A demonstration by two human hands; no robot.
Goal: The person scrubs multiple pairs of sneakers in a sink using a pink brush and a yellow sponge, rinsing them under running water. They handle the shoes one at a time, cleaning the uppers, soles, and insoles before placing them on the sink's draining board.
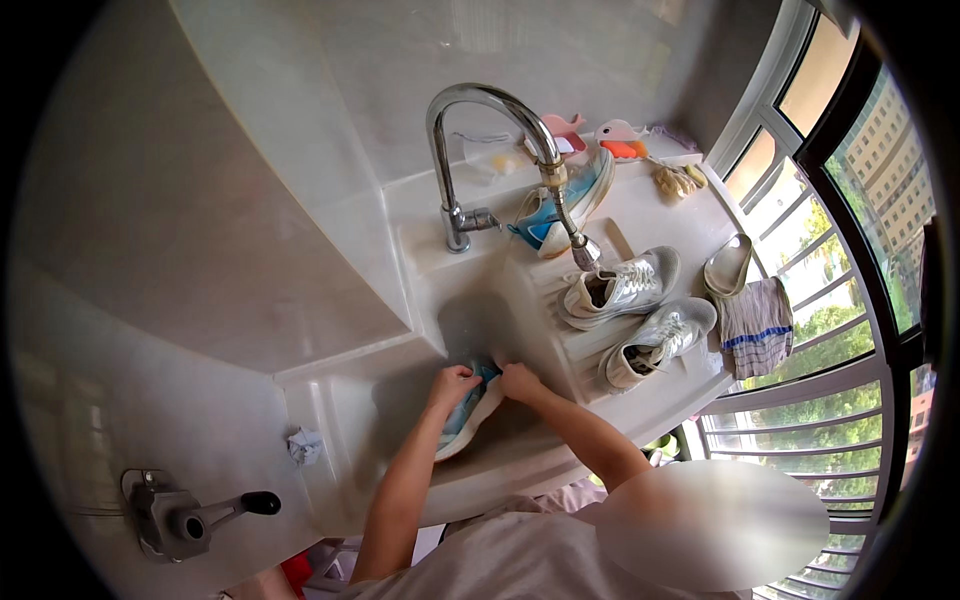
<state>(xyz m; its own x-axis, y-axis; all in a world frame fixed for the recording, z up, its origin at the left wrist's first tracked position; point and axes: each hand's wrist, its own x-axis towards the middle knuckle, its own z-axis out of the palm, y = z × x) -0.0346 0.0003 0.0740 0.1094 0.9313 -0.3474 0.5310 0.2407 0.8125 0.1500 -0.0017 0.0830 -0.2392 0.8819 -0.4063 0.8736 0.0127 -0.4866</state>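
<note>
Over the basin of the laundry sink (420,386), a blue sneaker with a white sole (469,424) is held in both hands. My left hand (451,388) pinches the upper near its opening. Gripping the end of the shoe beside the sole edge is my right hand (520,382). The toe is partly behind my left forearm. A second blue sneaker (574,202) leans on its side at the back of the sink top. To the right, a silver-white laced sneaker (634,285) and its mate (664,341) rest on the ribbed washboard surface.
A chrome faucet (480,90) arches above, its flexible spout hanging by the shoes. Along the right edge are a shallow dish (727,266) and a striped cloth (757,326). Crumpled paper (305,446) sits at left; a hand crank (199,517) juts from the wall.
</note>
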